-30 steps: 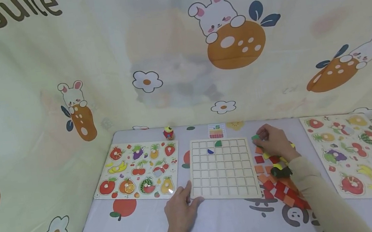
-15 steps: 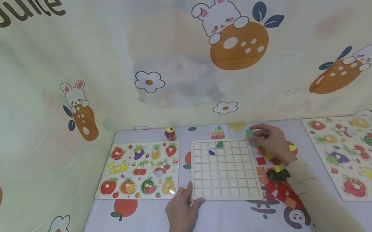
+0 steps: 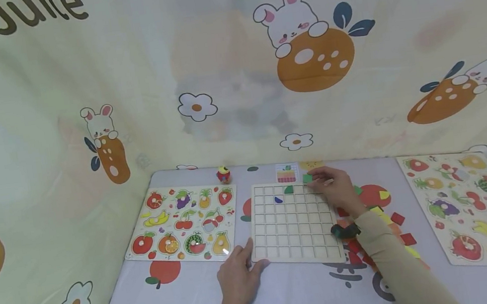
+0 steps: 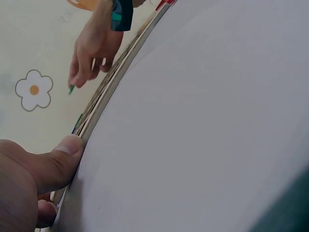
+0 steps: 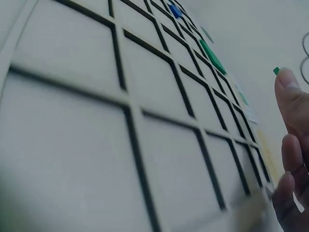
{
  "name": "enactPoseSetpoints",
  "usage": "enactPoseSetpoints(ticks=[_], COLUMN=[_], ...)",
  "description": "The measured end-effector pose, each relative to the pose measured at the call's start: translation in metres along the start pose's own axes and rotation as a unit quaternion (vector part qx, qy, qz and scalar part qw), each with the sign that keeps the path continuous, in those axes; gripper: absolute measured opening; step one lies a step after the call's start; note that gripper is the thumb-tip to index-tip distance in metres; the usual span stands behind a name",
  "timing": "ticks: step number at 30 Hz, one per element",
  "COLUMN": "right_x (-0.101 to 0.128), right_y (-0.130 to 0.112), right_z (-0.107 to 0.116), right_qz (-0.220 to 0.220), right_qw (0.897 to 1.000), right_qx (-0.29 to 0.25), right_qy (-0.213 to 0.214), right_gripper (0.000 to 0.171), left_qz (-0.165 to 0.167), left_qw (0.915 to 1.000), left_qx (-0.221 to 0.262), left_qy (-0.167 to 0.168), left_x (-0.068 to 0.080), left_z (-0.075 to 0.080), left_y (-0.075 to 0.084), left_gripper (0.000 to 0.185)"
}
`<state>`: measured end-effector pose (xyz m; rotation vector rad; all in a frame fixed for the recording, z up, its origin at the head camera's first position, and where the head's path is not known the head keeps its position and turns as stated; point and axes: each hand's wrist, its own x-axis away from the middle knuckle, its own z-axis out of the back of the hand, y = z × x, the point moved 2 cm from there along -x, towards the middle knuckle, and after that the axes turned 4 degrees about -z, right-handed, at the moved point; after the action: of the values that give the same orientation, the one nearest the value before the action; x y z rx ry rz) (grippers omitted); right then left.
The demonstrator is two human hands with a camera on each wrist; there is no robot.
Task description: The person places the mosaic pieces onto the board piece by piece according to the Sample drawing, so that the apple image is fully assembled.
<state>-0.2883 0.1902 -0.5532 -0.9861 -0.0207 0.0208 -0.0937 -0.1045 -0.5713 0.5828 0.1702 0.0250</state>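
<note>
Now, right hand (image 3: 337, 191): pinching a green tile (image 3: 307, 178) at its fingertips — held over the grid board's (image 3: 294, 227) far edge, about 1 o'clock from the board's centre.
Left hand (image 3: 237, 279): fingers relaxed, thumb pressed to the board's near-left corner, 7 o'clock.
Already on the board: green piece (image 3: 288, 189), blue piece (image 3: 278, 199).
Loose tiles (image 3: 397, 218): 3 o'clock of the board.

The head view looks forward and down from above the near edge of the worktop (image 3: 175, 302), taking in the whole grid board (image 3: 292, 224) and the cloth backdrop behind. The left wrist view sits very low at the board's near corner, close against the left hand (image 4: 29, 179), facing across to the right hand (image 4: 91, 48). The right wrist view skims just above the grid board (image 5: 120, 125), facing its far edge. All three share the board
</note>
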Motion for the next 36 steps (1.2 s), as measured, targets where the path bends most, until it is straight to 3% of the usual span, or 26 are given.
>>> enactPoseSetpoints(ticks=[7, 18, 29, 36], right_x=[0.0, 0.003, 0.002, 0.001], right_y=[-0.005, -0.012, -0.006, -0.008], right_z=[-0.016, -0.024, -0.022, -0.02], right_qz=[-0.024, -0.053, -0.068, -0.051], right_qw=[0.999, 0.994, 0.994, 0.995], right_qx=[0.013, 0.073, 0.037, 0.052], right_qy=[-0.018, -0.054, -0.071, -0.066], right_gripper=[0.034, 0.034, 0.037, 0.031], left_qz=[0.004, 0.002, -0.003, 0.001], left_qw=[1.0, 1.0, 1.0, 1.0], left_qx=[-0.002, 0.001, 0.005, 0.0], left_qy=[-0.002, -0.003, 0.003, 0.002], left_x=[0.0, 0.0, 0.0, 0.0], left_z=[-0.001, 0.0, 0.0, -0.001], left_y=[0.0, -0.001, 0.0, -0.001], left_gripper=[0.071, 0.07, 0.07, 0.07])
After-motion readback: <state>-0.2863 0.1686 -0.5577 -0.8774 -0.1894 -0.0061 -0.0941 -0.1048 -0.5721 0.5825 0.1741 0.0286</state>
